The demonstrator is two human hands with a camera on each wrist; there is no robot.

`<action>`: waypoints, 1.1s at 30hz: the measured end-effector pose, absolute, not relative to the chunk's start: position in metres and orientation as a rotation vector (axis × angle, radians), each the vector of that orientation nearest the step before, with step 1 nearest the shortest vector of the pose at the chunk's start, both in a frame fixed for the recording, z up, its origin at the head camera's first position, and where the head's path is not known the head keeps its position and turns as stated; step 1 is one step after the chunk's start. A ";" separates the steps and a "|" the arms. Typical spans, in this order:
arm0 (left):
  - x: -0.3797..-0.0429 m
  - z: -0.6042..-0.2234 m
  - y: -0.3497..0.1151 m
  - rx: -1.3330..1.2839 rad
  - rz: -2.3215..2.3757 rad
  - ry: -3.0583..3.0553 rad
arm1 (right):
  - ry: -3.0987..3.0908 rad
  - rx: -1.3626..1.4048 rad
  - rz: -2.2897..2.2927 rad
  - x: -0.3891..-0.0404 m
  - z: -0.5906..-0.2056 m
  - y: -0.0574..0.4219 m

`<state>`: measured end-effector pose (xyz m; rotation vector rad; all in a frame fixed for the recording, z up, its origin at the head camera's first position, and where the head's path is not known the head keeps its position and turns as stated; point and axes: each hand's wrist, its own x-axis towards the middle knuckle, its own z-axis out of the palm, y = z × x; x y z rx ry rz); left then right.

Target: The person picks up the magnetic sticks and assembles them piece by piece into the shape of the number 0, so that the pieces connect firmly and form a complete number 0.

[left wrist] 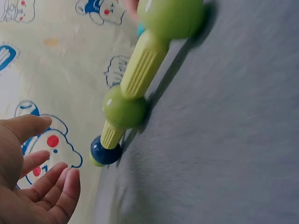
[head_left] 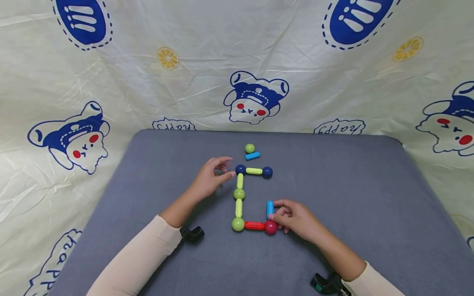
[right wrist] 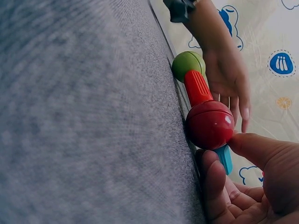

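A toy chain of balls and rods lies on the table. My left hand [head_left: 210, 177] is beside its far dark blue ball [head_left: 240, 169], fingers loosely spread and holding nothing; the left wrist view shows a gap between them. My right hand [head_left: 296, 218] pinches a blue rod [head_left: 270, 209] that stands off the red ball [head_left: 271, 227], thumb close by that ball. A red rod [head_left: 254, 225] links the red ball to a green ball [head_left: 238, 224]. From there yellow-green rods [head_left: 238, 208] and a middle green ball [head_left: 239, 194] run up to the dark blue ball.
Another yellow-green rod [head_left: 254, 171] leads right to a second dark blue ball [head_left: 267, 172]. Beyond it, a loose blue rod [head_left: 253, 156] lies by a light green ball [head_left: 249, 148]. The grey table [head_left: 370, 197] ends at a printed curtain [head_left: 200, 90].
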<state>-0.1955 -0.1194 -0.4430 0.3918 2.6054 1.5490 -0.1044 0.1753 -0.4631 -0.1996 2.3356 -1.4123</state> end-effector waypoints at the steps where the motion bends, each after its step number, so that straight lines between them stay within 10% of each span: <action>1: -0.201 -0.443 -0.117 0.383 1.547 2.607 | 2.335 -0.197 -1.412 -0.104 -0.463 0.176; 33: -0.293 -0.455 -0.061 0.336 1.169 2.738 | 2.355 -0.178 -1.358 -0.106 -0.463 0.178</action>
